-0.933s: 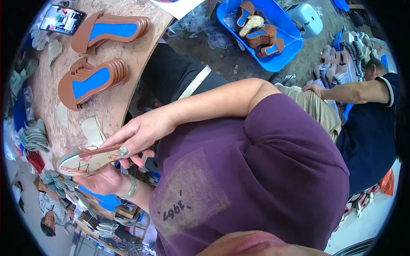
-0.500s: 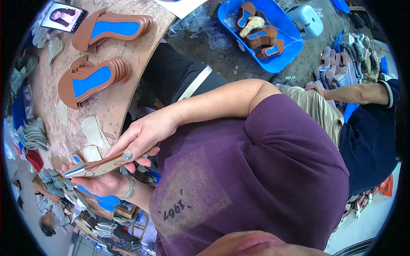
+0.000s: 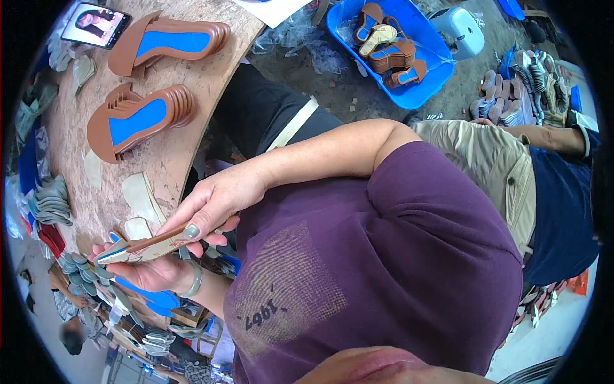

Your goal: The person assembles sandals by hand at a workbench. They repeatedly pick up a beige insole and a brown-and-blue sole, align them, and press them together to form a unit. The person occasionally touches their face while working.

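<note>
My right hand (image 3: pixel 224 195) lies over a thin sandal sole piece (image 3: pixel 160 248), with its thumb pressed on top. The piece has a brown edge, a beige side with reddish marks, and blue near its far end. From underneath, my left hand (image 3: pixel 157 274), with a bangle at the wrist, supports that piece between thumb and fingers. Just beyond the hands, pale cut pieces (image 3: pixel 142 195) lie on the wooden table (image 3: pixel 173 134). Two stacks of brown sandals with blue footbeds, an upper stack (image 3: pixel 176 45) and a lower stack (image 3: pixel 144 121), rest on it too.
A phone (image 3: pixel 96 25) with a lit screen lies at the table's far left. On the floor stands a blue tub (image 3: pixel 425 80) of sandals, beside a pale blue stool (image 3: pixel 462 32). Another person (image 3: pixel 566 198) stands at right, near piled soles (image 3: pixel 505 109).
The person at right has shifted, and their hand has moved from the front of the trousers to partly out of sight. My hands and the sole piece have hardly moved.
</note>
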`<state>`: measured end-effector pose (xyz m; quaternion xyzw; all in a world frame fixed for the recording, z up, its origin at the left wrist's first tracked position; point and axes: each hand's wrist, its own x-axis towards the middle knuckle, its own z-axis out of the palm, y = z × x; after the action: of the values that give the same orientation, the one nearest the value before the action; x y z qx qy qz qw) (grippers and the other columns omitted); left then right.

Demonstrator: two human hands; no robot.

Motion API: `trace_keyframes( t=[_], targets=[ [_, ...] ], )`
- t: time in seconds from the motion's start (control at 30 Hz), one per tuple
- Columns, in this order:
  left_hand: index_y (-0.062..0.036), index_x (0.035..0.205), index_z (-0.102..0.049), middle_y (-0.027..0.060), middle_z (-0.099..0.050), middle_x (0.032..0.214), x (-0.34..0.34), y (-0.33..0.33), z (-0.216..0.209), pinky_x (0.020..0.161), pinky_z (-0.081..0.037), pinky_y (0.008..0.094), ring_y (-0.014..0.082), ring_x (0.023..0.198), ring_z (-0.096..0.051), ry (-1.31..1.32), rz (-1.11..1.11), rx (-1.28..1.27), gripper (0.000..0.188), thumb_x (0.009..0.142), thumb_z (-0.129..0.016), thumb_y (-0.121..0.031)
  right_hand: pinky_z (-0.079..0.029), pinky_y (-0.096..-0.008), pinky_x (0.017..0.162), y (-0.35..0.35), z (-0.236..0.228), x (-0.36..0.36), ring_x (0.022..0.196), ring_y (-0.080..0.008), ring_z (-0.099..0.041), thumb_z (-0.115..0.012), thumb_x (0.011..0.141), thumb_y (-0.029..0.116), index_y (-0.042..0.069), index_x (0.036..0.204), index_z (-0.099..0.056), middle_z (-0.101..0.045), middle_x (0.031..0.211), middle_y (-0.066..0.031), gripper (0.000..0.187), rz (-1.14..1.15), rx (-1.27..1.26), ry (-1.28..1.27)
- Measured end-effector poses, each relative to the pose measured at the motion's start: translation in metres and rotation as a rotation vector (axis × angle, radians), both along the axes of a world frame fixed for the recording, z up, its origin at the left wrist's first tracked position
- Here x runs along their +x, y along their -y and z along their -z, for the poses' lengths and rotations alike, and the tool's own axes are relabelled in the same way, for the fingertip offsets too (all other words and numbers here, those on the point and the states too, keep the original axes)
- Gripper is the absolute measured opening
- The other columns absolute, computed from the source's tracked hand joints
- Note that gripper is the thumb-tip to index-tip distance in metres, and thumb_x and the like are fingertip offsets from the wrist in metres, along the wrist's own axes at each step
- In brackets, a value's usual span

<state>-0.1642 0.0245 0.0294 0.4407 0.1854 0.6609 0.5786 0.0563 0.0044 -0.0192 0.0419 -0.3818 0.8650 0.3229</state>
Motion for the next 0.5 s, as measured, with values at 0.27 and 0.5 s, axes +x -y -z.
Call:
trace_keyframes(
  t=[0.27, 0.5],
  targets=[
    [0.0047, 0.145, -0.027, 0.0143, -0.033, 0.152, 0.016, 0.006, -0.003, 0.119, -0.023, 0.0318, 0.0188, 0.139, -0.034, -0.389, -0.491, -0.002, 0.047, 0.105, -0.037, -0.017, -0.037, -0.0194, 0.050, 0.001, 0.000, 0.000, 0.073, -0.0070, -0.055, -0.051, 0.100, 0.029, 0.008, 0.149, -0.033, -0.061, 0.100, -0.0058, 0.056, 0.010, 0.001, -0.010],
    [0.0047, 0.144, -0.029, 0.0145, -0.036, 0.150, 0.023, 0.003, -0.005, 0.117, -0.027, 0.0358, 0.0208, 0.137, -0.037, -0.509, -0.593, -0.028, 0.048, 0.104, -0.041, -0.018, -0.037, -0.0193, 0.049, 0.000, 0.001, 0.000, 0.073, -0.0074, -0.056, -0.051, 0.099, 0.028, 0.008, 0.149, -0.033, -0.061, 0.100, -0.0068, 0.056, 0.014, -0.015, -0.003]
  ],
)
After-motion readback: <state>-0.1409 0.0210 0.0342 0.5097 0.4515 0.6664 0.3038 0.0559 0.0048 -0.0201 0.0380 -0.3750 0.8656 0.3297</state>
